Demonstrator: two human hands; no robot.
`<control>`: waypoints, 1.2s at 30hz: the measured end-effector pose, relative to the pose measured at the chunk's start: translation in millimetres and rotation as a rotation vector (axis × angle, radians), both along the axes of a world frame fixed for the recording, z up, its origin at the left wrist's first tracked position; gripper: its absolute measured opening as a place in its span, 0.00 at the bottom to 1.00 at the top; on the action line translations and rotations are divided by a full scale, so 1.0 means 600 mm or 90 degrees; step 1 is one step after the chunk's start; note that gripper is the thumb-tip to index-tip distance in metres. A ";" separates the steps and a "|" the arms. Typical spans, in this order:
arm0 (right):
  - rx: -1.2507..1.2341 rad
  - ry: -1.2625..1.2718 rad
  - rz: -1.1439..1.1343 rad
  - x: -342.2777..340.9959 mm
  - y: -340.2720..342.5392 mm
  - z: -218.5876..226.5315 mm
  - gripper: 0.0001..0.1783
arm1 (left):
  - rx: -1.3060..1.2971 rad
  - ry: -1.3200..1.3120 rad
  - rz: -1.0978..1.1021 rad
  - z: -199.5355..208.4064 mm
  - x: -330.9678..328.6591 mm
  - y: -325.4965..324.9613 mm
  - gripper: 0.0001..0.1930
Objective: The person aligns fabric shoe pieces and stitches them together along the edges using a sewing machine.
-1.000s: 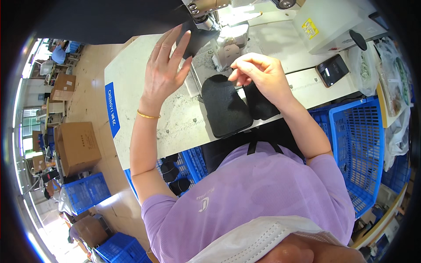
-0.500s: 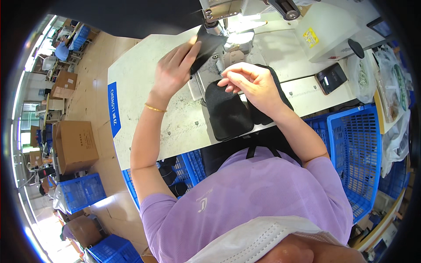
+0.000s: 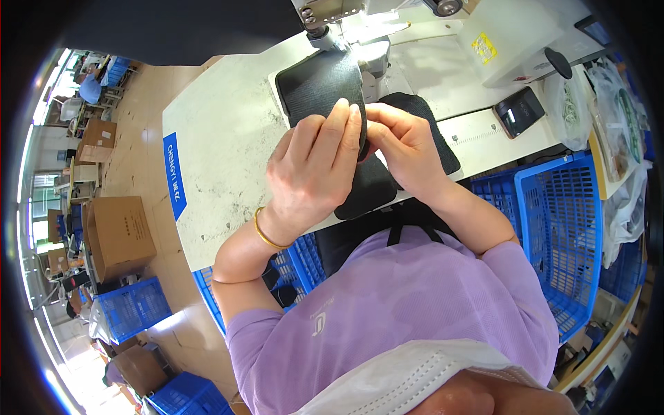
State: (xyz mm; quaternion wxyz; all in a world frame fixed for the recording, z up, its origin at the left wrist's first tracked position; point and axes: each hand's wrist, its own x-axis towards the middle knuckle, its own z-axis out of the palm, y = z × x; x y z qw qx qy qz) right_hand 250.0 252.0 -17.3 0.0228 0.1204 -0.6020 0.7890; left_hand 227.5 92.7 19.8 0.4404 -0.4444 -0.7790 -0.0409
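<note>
The left hand [image 3: 315, 169] lies flat, fingers together and stretched toward twelve o'clock, pressing on a black textured piece [image 3: 325, 90] that rests on the pale table [image 3: 221, 138]. Its fingertips [image 3: 349, 114] meet those of the right hand [image 3: 404, 149] at the piece's edge. The right hand is curled narrow, thumb and forefinger pinched on that same edge; the pinch itself is partly hidden behind the left fingers, so how much material it grips cannot be told. A gold bangle [image 3: 266, 235] circles the left wrist.

The far end of the black piece reaches up at twelve o'clock under the head of a sewing machine [image 3: 332, 14], where a bright lamp lights the needle area. A second black piece [image 3: 373, 187] lies just below the hands, at six o'clock from them, running to the table's near edge, and a third dark piece [image 3: 432, 131] shows at three o'clock, partly under the right wrist.

Farther toward three o'clock a small black device [image 3: 519, 111] sits on the table, with a clear plastic bag [image 3: 570, 104] just beside it. A blue plastic crate [image 3: 560, 235] stands at four o'clock beside the person, and another blue crate [image 3: 290, 266] sits under the table edge at seven o'clock. A cardboard box [image 3: 121, 232] stands on the floor at nine o'clock. The person wears a purple shirt [image 3: 401, 311].
</note>
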 end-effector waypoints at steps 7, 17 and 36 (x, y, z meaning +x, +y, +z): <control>-0.001 -0.001 -0.026 -0.024 0.011 0.001 0.15 | 0.046 0.009 0.012 -0.009 -0.024 0.022 0.21; -0.003 0.008 -0.053 -0.056 0.014 0.004 0.13 | 0.064 -0.041 0.055 -0.007 -0.050 0.028 0.17; 0.023 0.009 -0.098 -0.042 0.013 0.009 0.17 | 0.207 -0.247 0.099 0.008 -0.052 0.014 0.20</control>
